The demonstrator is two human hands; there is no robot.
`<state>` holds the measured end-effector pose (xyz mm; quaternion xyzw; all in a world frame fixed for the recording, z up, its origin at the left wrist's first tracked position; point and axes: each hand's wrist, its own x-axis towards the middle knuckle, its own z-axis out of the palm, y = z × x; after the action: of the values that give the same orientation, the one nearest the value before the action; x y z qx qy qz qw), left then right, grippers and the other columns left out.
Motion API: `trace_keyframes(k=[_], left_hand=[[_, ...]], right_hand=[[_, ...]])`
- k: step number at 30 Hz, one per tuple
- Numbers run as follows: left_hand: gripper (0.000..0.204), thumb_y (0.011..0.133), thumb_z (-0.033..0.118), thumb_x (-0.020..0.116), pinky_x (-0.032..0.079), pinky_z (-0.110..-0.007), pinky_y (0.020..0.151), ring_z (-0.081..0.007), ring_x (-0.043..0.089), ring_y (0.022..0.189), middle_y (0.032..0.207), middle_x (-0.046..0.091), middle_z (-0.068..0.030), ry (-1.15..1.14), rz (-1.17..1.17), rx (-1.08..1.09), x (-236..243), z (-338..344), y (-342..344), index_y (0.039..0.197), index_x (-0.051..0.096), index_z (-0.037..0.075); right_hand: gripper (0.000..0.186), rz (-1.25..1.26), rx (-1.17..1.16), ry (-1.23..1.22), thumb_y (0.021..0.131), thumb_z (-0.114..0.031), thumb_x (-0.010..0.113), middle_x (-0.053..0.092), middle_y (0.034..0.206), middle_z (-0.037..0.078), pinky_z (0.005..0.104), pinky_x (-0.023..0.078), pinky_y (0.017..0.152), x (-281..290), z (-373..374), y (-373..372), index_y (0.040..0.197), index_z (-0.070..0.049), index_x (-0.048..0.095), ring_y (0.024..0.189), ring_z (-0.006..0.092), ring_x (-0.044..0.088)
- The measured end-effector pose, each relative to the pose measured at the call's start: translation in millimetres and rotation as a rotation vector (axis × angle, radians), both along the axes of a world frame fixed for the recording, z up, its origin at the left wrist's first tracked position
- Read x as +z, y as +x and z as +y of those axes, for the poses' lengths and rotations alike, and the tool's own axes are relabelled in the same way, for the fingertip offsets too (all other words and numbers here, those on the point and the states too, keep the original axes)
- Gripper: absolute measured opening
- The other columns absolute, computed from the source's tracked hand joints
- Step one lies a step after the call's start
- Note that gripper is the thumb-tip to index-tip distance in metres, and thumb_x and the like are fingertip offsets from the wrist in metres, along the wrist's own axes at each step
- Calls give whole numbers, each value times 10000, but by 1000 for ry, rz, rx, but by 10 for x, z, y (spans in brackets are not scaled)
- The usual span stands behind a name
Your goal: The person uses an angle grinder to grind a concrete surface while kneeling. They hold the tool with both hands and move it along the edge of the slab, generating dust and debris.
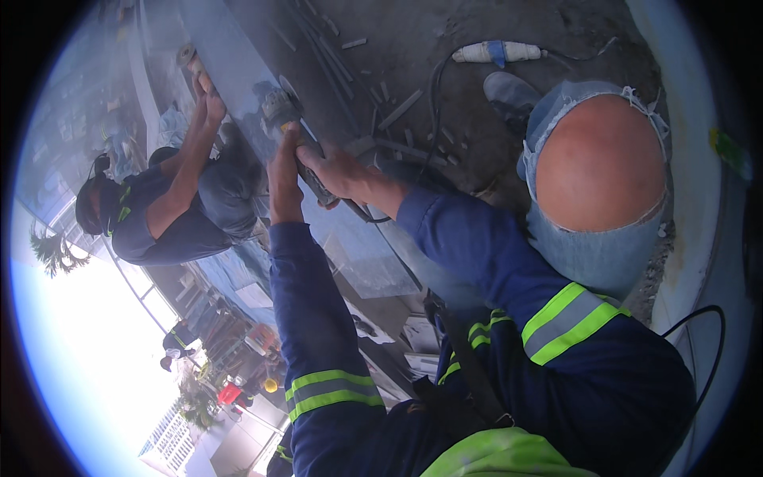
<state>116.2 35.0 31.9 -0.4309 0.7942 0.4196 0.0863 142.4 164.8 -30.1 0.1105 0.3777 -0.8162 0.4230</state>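
Note:
Both of my hands are closed around an angle grinder [280, 110]. My left hand [284, 163] grips it close behind the head, while my right hand [340, 171] wraps the body further back. The grinder's head rests on or just above a long grey slab [226, 52]; contact is blurred by haze or dust. From the tool's rear end runs a black cable [435, 95]. The disc is mostly hidden.
Across the slab, a co-worker [171, 203] bends over with another grinder [195, 65]. Cut strips [401, 110] litter the ground beside a white-and-blue cable connector [497, 52]. My bare knee [600, 159] shows through torn jeans. A pale curved edge [687, 159] stands at right.

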Motion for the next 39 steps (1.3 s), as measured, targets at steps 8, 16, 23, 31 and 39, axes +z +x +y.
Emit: trace_keyframes(k=[8,16,23,31,39], left_hand=[[872,961,589,856,514,-419,1114,-283,693,1267,1408,736,-211,20,-30,-11,55,84,-24,1450,722,-120],[896,943,602,874,523,-401,1086,-265,702,1231,1370,745,-196,-3,-31,-21,3,53,-3,1451,718,-119],[875,976,601,832,481,-418,1134,-265,667,1312,1448,716,-174,29,-8,-26,-67,-33,26,1518,688,-71],[928,998,665,775,331,-435,1285,-293,523,1559,1684,585,-167,103,-76,-25,-73,-58,50,1628,621,1],[853,968,572,853,508,-413,1114,-260,687,1263,1398,735,-182,35,-6,-23,-4,69,179,1487,704,-88]], right_hand=[[613,-4,-33,-29,1165,-543,567,688,985,97,348,617,470,74,133,47,1450,-1,550,685,180,714],[645,-9,-17,-40,1152,-535,577,698,1011,107,353,606,457,-41,57,87,1495,9,532,726,188,728],[659,-3,-1,-17,1138,-536,589,700,1000,103,373,620,464,-113,-65,67,1444,47,562,739,198,735],[702,-16,31,-98,1143,-563,585,707,1022,123,380,639,478,-38,60,33,1436,74,563,744,223,748],[810,7,9,-60,1117,-577,611,725,1207,240,399,695,535,33,199,213,1524,113,487,912,293,798]])
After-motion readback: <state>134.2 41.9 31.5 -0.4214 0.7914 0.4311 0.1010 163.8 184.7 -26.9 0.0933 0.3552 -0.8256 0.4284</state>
